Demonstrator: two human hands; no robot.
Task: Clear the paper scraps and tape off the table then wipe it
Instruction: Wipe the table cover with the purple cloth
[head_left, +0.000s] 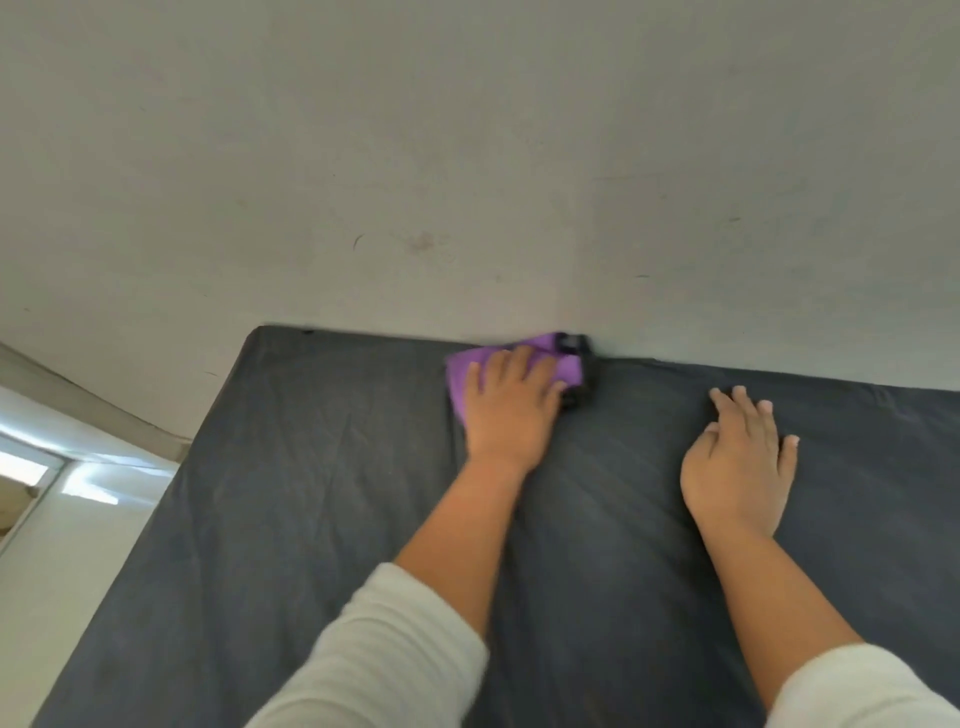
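Note:
The table (291, 519) is covered with a dark grey creased cloth and stands against a pale wall. My left hand (506, 410) lies flat with straight fingers on a purple wiping cloth (462, 374) at the table's far edge. Just right of that cloth a small black object (579, 364) sits against the wall, touching it. My right hand (737, 462) rests flat on the table cover, fingers spread, holding nothing. No paper scraps or tape show in this view.
The pale wall (467, 156) runs along the table's far edge. The table's left edge drops to a white floor (62, 545) with bright light patches at the far left.

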